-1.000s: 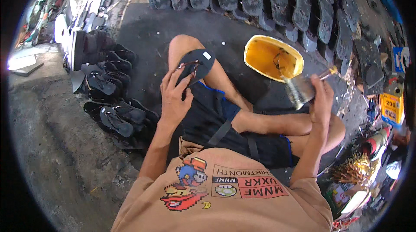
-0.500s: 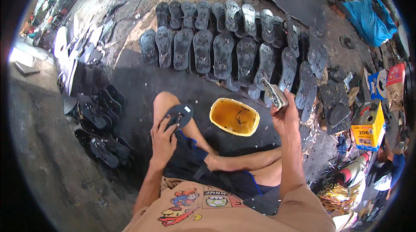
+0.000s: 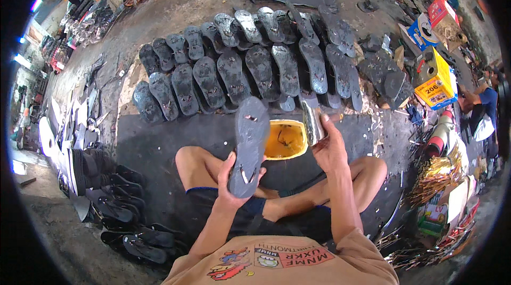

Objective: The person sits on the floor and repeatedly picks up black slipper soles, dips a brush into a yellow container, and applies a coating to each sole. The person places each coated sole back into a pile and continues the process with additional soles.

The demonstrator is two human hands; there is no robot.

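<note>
One dark grey, foot-shaped rubber sandal [image 3: 250,130] was in the person's left hand [image 3: 229,189], above the folded bare legs [image 3: 303,202], with a broad flat face turned to the camera. The thumb clasped the lower end on one side and the fingers pressed the other. The right hand [image 3: 331,149] had its fingers closed round a flat, silvery, metal-sided tool [image 3: 313,121], well apart from the sandal; the part inside the palm could not be seen. Between them showed an oblong yellow tub [image 3: 290,157] of amber liquid, standing on a flat black mat [image 3: 151,144]. Beyond the tub, black sole-shaped pieces [image 3: 230,78] lay in two rows. Dark strapped sandals [image 3: 143,249] were heaped at the left, and a yellow-and-blue box-shaped container [image 3: 435,85] stood at the right.
</note>
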